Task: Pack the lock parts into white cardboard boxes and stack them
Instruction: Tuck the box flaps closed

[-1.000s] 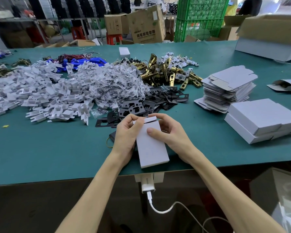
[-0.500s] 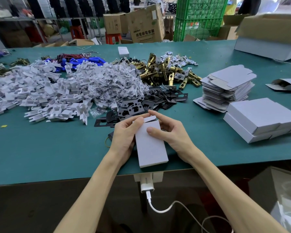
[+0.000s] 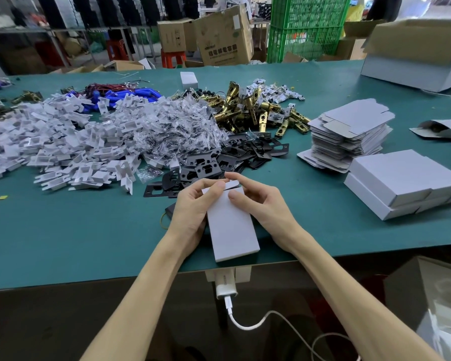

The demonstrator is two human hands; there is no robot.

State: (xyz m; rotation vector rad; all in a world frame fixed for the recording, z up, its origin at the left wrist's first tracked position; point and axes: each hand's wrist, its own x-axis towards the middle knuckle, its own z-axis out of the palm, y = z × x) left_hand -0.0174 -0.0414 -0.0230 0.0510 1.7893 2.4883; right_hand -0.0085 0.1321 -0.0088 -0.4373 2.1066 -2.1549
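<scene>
**At the desk's near edge: flap at the far end, stack off to the right**

Right at the front of the desk (image 3: 63,230), the white box (image 3: 231,225) lies flat. Its long axis runs straight away from the person, and its near end is almost on the edge. The untucked flap (image 3: 232,185) is at the far end, and both grips are there. The left hand (image 3: 193,209) curls round the box's left side. The right hand (image 3: 258,204) has its thumb on the lid and fingers at the flap. So the tuck looks like a push back toward the body. The stack of closed boxes (image 3: 406,183) sits well off to the right, nearer the right hand, so I'd guess that one carries it over.
</scene>
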